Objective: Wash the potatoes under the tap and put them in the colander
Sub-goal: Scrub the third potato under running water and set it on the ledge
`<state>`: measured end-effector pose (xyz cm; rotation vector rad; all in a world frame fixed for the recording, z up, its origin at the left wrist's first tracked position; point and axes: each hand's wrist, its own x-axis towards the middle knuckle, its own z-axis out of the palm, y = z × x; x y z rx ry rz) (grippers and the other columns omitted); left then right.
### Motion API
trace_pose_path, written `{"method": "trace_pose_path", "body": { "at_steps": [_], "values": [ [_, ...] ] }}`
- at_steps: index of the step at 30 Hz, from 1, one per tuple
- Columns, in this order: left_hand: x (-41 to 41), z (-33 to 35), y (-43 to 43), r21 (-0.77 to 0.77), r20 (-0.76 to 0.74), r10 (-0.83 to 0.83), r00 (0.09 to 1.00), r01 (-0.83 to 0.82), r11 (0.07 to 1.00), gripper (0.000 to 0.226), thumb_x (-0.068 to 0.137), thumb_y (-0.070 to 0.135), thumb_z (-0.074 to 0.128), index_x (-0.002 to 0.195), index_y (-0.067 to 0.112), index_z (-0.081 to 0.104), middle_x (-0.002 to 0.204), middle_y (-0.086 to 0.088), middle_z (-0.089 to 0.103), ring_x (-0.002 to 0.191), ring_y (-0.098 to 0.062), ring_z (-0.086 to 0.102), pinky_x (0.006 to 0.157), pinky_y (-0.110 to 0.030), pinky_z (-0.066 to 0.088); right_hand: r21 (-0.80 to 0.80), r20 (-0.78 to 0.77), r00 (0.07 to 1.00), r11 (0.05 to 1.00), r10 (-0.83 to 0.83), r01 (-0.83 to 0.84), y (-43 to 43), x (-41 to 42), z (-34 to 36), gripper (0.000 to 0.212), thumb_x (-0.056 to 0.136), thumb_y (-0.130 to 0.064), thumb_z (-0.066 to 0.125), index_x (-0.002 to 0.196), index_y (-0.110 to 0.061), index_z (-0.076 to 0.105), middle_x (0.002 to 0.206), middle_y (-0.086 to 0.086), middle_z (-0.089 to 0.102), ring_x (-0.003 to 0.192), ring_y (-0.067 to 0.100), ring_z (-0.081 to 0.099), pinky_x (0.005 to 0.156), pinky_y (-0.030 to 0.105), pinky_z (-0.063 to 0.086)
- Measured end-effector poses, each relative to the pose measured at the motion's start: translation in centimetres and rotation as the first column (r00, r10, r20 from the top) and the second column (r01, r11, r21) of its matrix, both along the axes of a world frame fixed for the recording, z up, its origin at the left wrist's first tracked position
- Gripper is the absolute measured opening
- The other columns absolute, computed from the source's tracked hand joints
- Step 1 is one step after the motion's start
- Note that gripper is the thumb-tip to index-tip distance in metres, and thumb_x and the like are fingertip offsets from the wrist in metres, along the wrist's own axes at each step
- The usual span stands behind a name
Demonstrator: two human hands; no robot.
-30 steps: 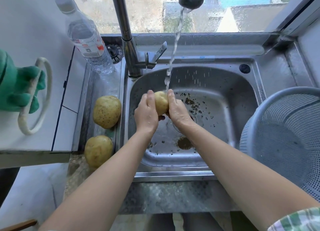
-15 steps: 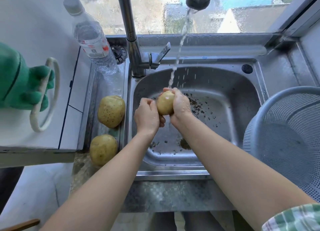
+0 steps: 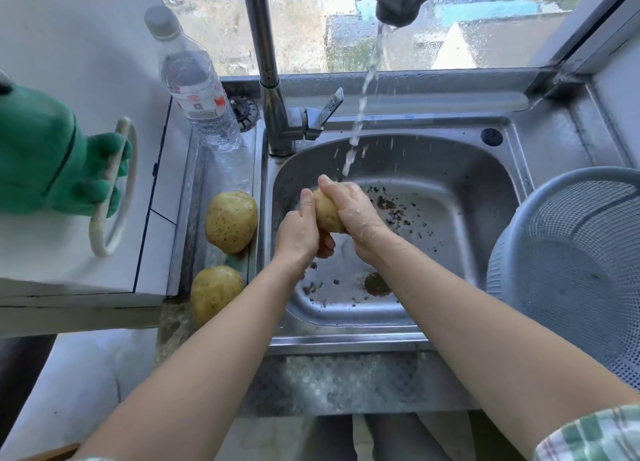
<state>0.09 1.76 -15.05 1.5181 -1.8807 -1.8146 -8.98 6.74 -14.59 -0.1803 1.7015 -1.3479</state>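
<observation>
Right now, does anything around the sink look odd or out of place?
Yes. Dark specks of dirt litter the sink basin around the drain, rinsed off the potato held in both hands. A grey cloth is wrapped over the tap spout, so water pours through it.

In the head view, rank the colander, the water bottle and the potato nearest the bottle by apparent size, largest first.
1. Colander, partly cut off by the frame edge.
2. Water bottle.
3. Potato nearest the bottle.

Wide-angle distortion affects apparent sizes, but the gaps look clear.

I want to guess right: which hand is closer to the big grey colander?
Right. The right hand grips the potato on the colander's side; the left hand is farther, across the potato.
</observation>
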Motion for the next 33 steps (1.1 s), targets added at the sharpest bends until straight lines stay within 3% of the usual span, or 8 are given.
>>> {"method": "trace_pose_path", "body": {
  "at_steps": [4, 7, 12, 16, 21, 24, 29, 33],
  "values": [
    [-0.1, 0.3, -0.4, -0.227, 0.074, -0.084, 0.994, 0.099, 0.969, 0.06, 0.099, 0.062, 0.023, 0.109, 0.015, 0.058, 0.104, -0.009, 0.069, 0.093, -0.026, 0.065, 0.085, -0.04, 0.052, 0.079, 0.072, 0.991, 0.991, -0.115, 0.109, -0.3, 0.1, 0.6, 0.039, 0.098, -0.05, 0.042, 0.088, -0.017, 0.06, 0.078, 0.004, 0.059, 0.062, 0.015, 0.051, 0.052, 0.025, 0.039],
    [0.0, 0.5, 0.1, 0.053, -0.214, -0.176, 0.961, 0.191, 0.98, 0.051, 0.099, 0.048, 0.048, 0.144, 0.028, 0.034, 0.13, 0.0, 0.051, 0.114, -0.02, 0.057, 0.094, -0.04, 0.052, 0.169, 0.125, 0.975, 0.972, -0.184, 0.162, 0.0, 0.4, 0.6, 0.04, 0.101, -0.046, 0.034, 0.081, -0.019, 0.056, 0.076, 0.005, 0.058, 0.065, 0.018, 0.054, 0.05, 0.024, 0.042],
    [-1.7, 0.3, 0.6, -0.012, -0.255, 0.058, 0.965, -0.063, 0.998, 0.031, 0.099, 0.037, 0.048, 0.103, 0.01, 0.062, 0.091, 0.0, 0.063, 0.086, -0.018, 0.061, 0.072, -0.03, 0.052, 0.133, 0.13, 0.992, 0.991, -0.001, -0.017, 1.5, 0.8, 0.9, 0.057, 0.1, -0.056, 0.028, 0.074, -0.013, 0.056, 0.051, -0.001, 0.049, 0.044, 0.01, 0.041, 0.038, 0.018, 0.033],
    [-2.9, 1.1, 0.6, 0.212, -0.164, 0.346, 0.924, -0.309, 0.927, 0.047, 0.106, 0.04, 0.032, 0.102, 0.016, 0.072, 0.09, -0.003, 0.068, 0.083, -0.014, 0.064, 0.063, -0.024, 0.05, 0.015, 0.125, 0.988, 0.996, 0.09, -0.093, 2.1, 0.5, 0.5, 0.042, 0.093, -0.055, 0.049, 0.101, -0.015, 0.06, 0.082, 0.003, 0.058, 0.063, 0.011, 0.05, 0.056, 0.022, 0.045],
    [-2.6, 0.9, 0.6, 0.043, -0.162, 0.155, 0.975, -0.15, 0.988, 0.039, 0.107, 0.031, 0.033, 0.117, 0.013, 0.066, 0.107, -0.003, 0.066, 0.097, -0.013, 0.063, 0.077, -0.023, 0.051, 0.013, 0.062, 0.997, 0.999, -0.038, 0.037, 2.4, 0.0, -0.2, 0.042, 0.09, -0.049, 0.06, 0.115, -0.016, 0.056, 0.11, 0.008, 0.067, 0.092, 0.018, 0.062, 0.084, 0.034, 0.051],
    [-1.7, 0.5, -0.1, -0.226, -0.014, 0.017, 1.0, -0.02, 0.974, 0.032, 0.102, 0.02, 0.039, 0.118, 0.013, 0.066, 0.108, -0.001, 0.065, 0.105, -0.021, 0.061, 0.092, -0.038, 0.051, 0.04, 0.009, 1.0, 0.999, -0.025, 0.025, 2.3, -0.4, -0.1, 0.053, 0.084, -0.035, 0.073, 0.126, -0.015, 0.048, 0.12, 0.008, 0.06, 0.099, 0.017, 0.06, 0.071, 0.025, 0.049],
    [0.9, 0.1, 0.2, -0.421, 0.325, -0.088, 0.942, 0.227, 0.878, 0.034, 0.098, 0.021, 0.043, 0.09, 0.016, 0.076, 0.088, -0.004, 0.073, 0.085, -0.024, 0.065, 0.056, -0.027, 0.038, 0.278, 0.07, 0.988, 0.948, 0.141, -0.155, 2.6, -0.2, -0.4, 0.066, 0.073, -0.048, 0.079, 0.117, -0.004, 0.058, 0.105, 0.01, 0.068, 0.089, 0.017, 0.06, 0.074, 0.027, 0.046],
    [2.7, 1.0, 0.7, -0.499, 0.314, 0.011, 0.949, 0.155, 0.853, 0.028, 0.095, 0.018, 0.05, 0.109, 0.018, 0.074, 0.107, -0.003, 0.073, 0.098, -0.021, 0.065, 0.072, -0.025, 0.041, 0.291, 0.028, 0.962, 0.919, 0.271, -0.268, 2.3, 0.8, -0.1, 0.069, 0.074, -0.05, 0.077, 0.121, -0.003, 0.057, 0.11, 0.012, 0.067, 0.079, 0.013, 0.058, 0.06, 0.021, 0.042]
  ]
}}
